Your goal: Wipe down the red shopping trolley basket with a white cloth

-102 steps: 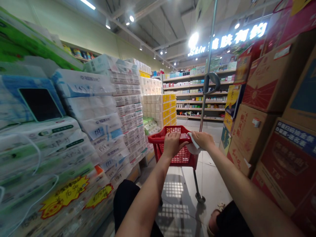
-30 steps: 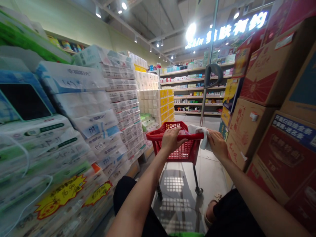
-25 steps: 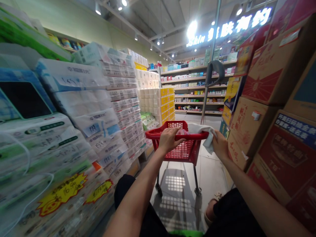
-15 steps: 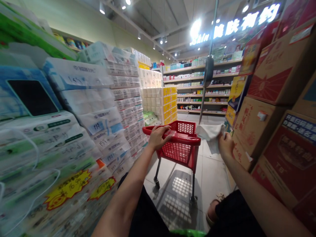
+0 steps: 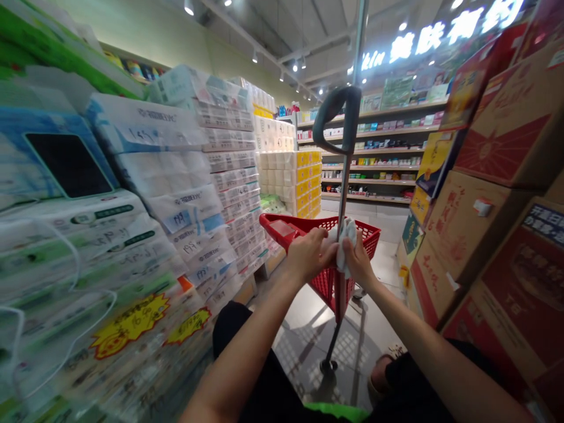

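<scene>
Holding white cloth (image 5: 348, 234) against cart pole (image 5: 346, 176).

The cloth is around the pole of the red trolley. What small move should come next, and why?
Probably slide the right hand with the white cloth upward along the thin metal pole: the cloth sits low, by the red plastic basket that the left hand grips, with bare pole above.

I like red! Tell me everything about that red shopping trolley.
The red shopping trolley is a plastic-looking basket with mesh walls and a solid rim, standing on small wheels on the floor. A metal pole rises at its near side to a grey loop handle. The left hand grips the rim; the right hand presses a white cloth against the pole.
</scene>
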A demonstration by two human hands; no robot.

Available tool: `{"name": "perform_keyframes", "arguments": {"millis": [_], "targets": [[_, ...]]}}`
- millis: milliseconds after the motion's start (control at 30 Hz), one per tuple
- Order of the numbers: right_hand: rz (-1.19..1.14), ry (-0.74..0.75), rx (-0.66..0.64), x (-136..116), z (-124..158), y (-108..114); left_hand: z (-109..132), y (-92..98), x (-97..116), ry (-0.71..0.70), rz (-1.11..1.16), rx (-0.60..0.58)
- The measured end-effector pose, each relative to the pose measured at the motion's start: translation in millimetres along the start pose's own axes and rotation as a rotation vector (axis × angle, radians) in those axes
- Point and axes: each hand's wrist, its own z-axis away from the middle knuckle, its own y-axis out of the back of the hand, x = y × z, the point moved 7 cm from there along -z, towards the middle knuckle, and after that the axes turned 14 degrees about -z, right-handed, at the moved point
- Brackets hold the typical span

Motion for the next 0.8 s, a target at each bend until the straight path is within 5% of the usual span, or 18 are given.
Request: {"name": "perform_keyframes", "arguments": {"millis": [167, 333, 600, 700, 800], "targets": [[0.197, 0.167, -0.032, 8, 9, -12, 7, -9.1, 8, -0.013, -0.152, -0.118], [0.354, 0.224, -0.031, 23, 10, -12, 22, 1.9, -12, -0.121, -0.168, -0.111], [0.594, 0.168, -0.05, 55, 13, 9, 38, 19.4, -51, -0.031, -0.175, 0.012], [0.585, 0.16, -0.091, 36, 13, -17, 39, 13.3, -65, 0.006, -0.223, 0.039], [0.488, 0.259, -0.198, -5, 17, -70, 38, 6.6, -78, 0.045, -0.247, 0.05]]}}
